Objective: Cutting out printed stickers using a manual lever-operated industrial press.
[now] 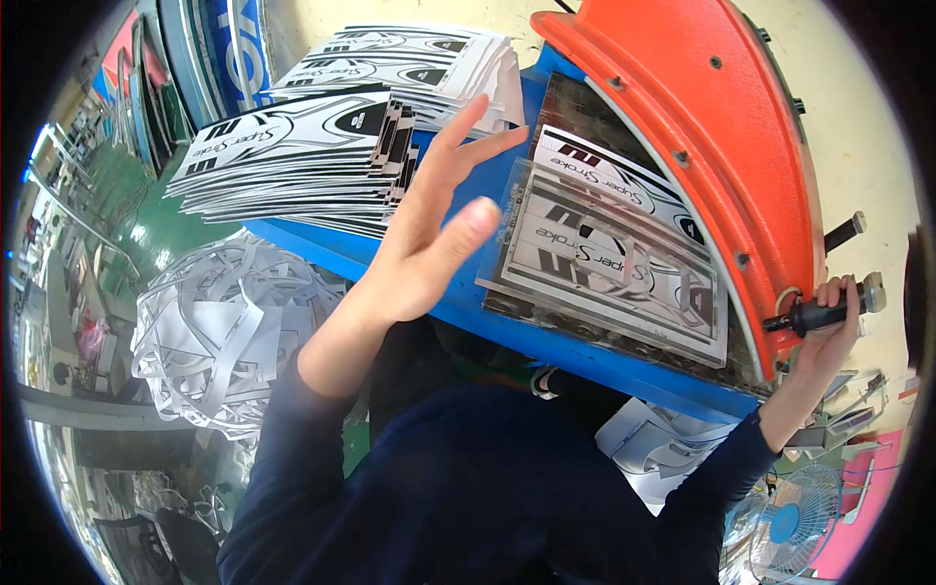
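Note:
Raised over the blue table (336, 255), my left hand (419, 234) is open and holds nothing, its fingers spread and its thumb apart. At the right, my right hand (834, 341) is wrapped round a black handle (817, 314) at the near end of a big red machine arm (712, 127). Beside that arm, a thick clear plate (507, 234) lies on a printed black-and-white sheet (585, 156), on a dark board (561, 102). The sheet's far part sticks out from under the plate.
A tall stack of printed sheets (283, 156) stands left of my left hand, with another stack (390, 58) behind it. A bundle of white paper offcuts (219, 331) is at the left below table height. More offcuts (653, 444) and a fan (785, 526) are at the lower right.

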The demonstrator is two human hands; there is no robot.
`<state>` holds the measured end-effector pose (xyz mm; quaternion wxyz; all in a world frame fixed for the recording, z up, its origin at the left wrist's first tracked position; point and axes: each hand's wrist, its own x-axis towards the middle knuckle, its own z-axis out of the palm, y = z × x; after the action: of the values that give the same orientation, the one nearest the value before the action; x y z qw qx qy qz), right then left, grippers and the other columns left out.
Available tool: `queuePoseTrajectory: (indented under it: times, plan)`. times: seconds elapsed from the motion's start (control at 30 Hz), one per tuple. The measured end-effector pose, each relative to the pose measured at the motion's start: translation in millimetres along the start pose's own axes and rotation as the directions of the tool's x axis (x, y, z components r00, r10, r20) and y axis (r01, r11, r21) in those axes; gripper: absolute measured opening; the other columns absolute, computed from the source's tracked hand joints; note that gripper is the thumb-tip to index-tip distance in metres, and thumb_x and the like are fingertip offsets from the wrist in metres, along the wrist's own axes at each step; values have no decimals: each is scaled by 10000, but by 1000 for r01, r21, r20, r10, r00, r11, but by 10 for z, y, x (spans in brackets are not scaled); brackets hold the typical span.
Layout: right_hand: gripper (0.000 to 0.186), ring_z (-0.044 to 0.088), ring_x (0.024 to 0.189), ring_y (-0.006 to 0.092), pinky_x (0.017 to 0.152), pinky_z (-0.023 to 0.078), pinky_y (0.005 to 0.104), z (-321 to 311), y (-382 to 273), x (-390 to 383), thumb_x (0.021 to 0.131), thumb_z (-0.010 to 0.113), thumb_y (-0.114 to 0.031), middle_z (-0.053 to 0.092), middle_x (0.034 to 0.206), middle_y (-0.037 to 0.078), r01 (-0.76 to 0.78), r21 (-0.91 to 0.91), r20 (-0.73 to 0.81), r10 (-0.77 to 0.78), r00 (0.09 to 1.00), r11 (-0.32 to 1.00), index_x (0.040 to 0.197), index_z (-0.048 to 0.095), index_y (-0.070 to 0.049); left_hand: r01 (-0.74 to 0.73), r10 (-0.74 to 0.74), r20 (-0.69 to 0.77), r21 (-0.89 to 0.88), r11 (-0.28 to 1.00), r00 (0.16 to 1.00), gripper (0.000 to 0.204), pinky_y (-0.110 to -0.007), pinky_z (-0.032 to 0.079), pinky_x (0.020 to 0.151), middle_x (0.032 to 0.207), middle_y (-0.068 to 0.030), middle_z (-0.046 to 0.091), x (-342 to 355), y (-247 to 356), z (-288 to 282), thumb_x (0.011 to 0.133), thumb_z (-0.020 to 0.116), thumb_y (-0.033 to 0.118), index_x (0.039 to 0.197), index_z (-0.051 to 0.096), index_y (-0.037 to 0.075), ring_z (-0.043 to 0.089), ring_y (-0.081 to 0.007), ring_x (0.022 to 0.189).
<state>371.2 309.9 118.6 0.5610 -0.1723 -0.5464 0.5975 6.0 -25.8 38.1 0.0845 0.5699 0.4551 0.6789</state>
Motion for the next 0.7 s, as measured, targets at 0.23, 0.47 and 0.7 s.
queuePoseTrajectory:
  times: [0.23,0.47,0.7]
  plan:
    - [525,575,1205,316,1085,404,456,1039,94,-844,1023,510,-287,547,1308,218,108,19,229,-110,967,994,1425,421,39,-252,170,339,215,943,925,869,-442,333,1152,1500,-221,449,402,413,449,826,792,236,1516,333,-26,437,-361,1392]
    - [687,302,1477,379,1196,240,482,952,-86,-606,975,621,-251,367,1550,244,581,-758,356,-557,750,297,1541,319,-8,-480,415,305,181,858,857,833,-388,595,885,1474,-235,469,563,765,851,830,700,-17,1550,285,32,636,-382,1108]
    - [633,476,1336,344,1112,381,433,569,28,-78,940,688,-139,469,1447,220,473,-873,235,-744,626,122,1485,387,-21,-511,468,242,597,619,850,709,-338,631,847,1330,-278,551,580,1005,596,791,790,-36,1382,408,-129,616,-341,1206]
